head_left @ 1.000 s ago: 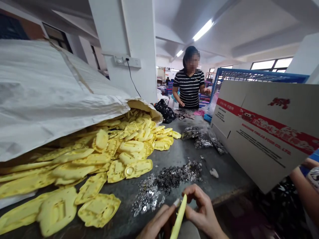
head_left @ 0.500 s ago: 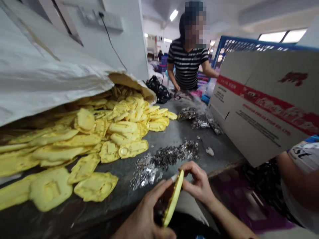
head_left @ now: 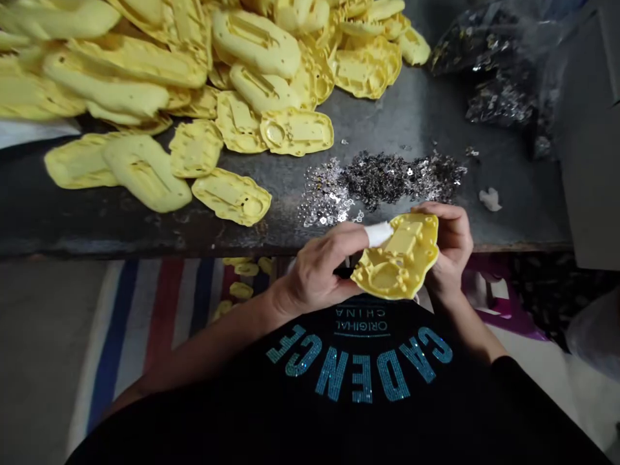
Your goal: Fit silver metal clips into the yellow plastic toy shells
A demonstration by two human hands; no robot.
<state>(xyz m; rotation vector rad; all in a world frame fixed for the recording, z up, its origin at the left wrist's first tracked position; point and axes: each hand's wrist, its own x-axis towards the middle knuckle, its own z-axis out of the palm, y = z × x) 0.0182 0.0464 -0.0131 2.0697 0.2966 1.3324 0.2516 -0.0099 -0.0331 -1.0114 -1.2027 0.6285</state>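
Between my hands, over the table's front edge, is a yellow plastic shell [head_left: 409, 255], its ribbed inner side facing up. My left hand [head_left: 324, 265] grips its left side, with white wrapping on one fingertip resting against the inside. Fingers of my right hand [head_left: 450, 248] are closed round the right edge, partly hidden behind the shell. Just beyond lie small shiny metal pieces [head_left: 334, 190] and a darker heap of them [head_left: 378, 177]. A large pile of similar yellow shells [head_left: 256, 42] covers the back left of the table.
The dark table [head_left: 387, 116] ends just before my body. Clear bags of metal parts [head_left: 504, 97] lie at the back right, beside a carton [head_left: 588, 142]. A small white scrap [head_left: 490, 199] is right of the heap. Below left, a striped sheet [head_left: 165, 310] holds more yellow pieces.
The view has tipped down towards my body, and the standing person is out of frame. The shell, edge-on before, now shows its inner side, still held by both hands.
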